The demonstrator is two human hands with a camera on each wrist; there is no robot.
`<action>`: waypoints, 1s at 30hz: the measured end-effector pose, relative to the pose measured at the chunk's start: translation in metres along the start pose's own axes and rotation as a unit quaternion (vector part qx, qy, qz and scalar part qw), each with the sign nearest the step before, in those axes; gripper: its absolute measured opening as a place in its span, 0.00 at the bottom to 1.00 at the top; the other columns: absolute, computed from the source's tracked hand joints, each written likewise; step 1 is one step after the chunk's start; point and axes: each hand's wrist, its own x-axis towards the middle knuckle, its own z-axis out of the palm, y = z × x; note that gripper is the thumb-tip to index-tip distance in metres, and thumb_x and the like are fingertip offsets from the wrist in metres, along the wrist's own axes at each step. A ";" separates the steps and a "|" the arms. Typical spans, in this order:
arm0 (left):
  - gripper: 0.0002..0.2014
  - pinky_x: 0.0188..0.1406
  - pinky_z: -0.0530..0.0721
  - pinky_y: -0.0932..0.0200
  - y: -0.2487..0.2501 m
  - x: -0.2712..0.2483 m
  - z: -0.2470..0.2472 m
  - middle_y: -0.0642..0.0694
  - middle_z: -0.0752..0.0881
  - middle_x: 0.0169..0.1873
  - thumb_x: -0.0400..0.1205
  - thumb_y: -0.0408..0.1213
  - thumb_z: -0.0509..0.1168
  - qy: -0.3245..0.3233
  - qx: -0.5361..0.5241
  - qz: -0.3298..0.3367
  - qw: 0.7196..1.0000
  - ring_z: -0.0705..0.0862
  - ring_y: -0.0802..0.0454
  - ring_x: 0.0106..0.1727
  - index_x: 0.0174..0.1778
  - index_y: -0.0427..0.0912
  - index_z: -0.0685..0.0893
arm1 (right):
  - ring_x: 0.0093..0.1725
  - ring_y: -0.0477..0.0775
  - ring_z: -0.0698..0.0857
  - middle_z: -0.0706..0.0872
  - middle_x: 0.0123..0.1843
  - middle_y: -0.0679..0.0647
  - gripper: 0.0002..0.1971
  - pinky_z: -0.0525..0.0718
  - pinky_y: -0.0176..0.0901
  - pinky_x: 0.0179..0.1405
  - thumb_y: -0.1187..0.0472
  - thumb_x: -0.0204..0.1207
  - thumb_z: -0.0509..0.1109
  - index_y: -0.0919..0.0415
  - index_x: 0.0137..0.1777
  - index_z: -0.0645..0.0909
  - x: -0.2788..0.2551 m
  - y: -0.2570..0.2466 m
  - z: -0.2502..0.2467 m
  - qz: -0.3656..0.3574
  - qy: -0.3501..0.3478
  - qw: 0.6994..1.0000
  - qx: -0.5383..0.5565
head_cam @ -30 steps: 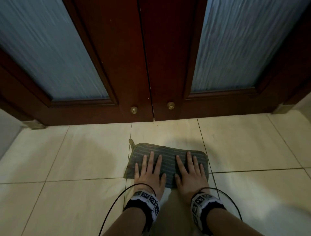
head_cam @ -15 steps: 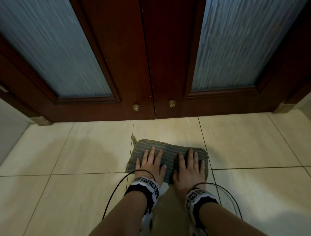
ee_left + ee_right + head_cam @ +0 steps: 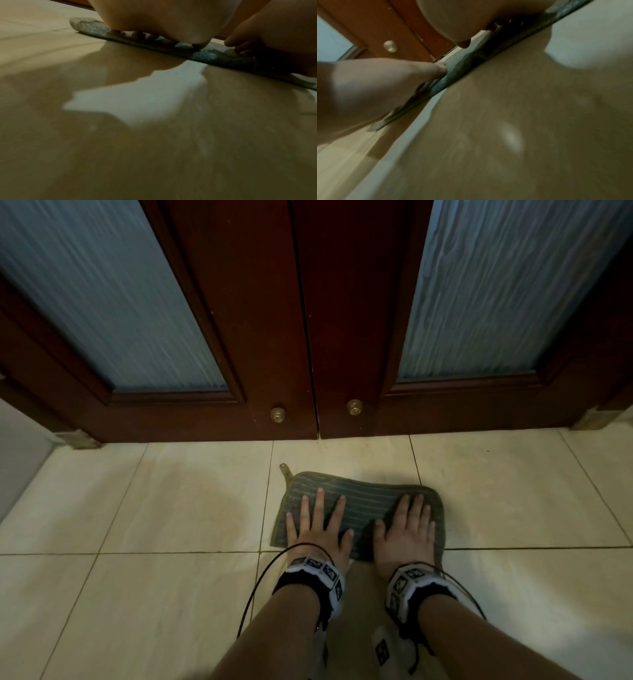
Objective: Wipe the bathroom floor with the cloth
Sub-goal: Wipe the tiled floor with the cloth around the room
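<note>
A grey-green striped cloth (image 3: 366, 501) lies flat on the beige tiled bathroom floor (image 3: 171, 508), a short way in front of the doors. My left hand (image 3: 317, 522) presses flat on the cloth's left half, fingers straight and spread. My right hand (image 3: 407, 529) presses flat on its right half. In the left wrist view the cloth (image 3: 211, 56) is a thin strip under my palm (image 3: 163, 16). The right wrist view shows the cloth's edge (image 3: 462, 67) with my thumb (image 3: 399, 75) lying against it.
Dark wooden double doors (image 3: 308, 320) with frosted glass panels and two small brass knobs (image 3: 278, 415) (image 3: 355, 407) close off the far side. A damp patch (image 3: 191, 508) marks the tiles left of the cloth. A black cable (image 3: 260, 583) loops from my left wristband.
Both hands have slid the cloth slightly to the right and a little nearer the doors, staying flat on it. The view has tilted up a bit.
</note>
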 end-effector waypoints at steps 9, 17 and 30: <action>0.30 0.79 0.27 0.34 0.047 0.068 -0.023 0.54 0.24 0.82 0.88 0.60 0.39 0.015 -0.078 -0.015 0.997 0.25 0.47 0.83 0.83 0.66 0.33 | 0.86 0.60 0.34 0.29 0.86 0.60 0.37 0.36 0.54 0.84 0.43 0.87 0.43 0.59 0.85 0.28 0.081 0.014 -0.033 -0.002 -0.001 0.998 -0.066; 0.29 0.81 0.33 0.35 -0.075 0.081 -0.049 0.56 0.28 0.83 0.88 0.60 0.40 0.028 -0.113 -0.140 0.983 0.30 0.49 0.84 0.82 0.70 0.32 | 0.85 0.64 0.32 0.27 0.85 0.63 0.38 0.33 0.59 0.82 0.42 0.86 0.43 0.61 0.84 0.26 0.081 -0.105 0.007 -0.122 -0.049 0.987 -0.094; 0.29 0.81 0.34 0.33 -0.093 0.059 -0.036 0.53 0.24 0.82 0.88 0.60 0.37 0.050 -0.096 -0.178 0.978 0.29 0.45 0.84 0.81 0.67 0.29 | 0.85 0.58 0.31 0.26 0.85 0.55 0.33 0.32 0.55 0.82 0.43 0.87 0.38 0.53 0.84 0.27 0.066 -0.116 0.022 -0.132 -0.051 0.988 -0.061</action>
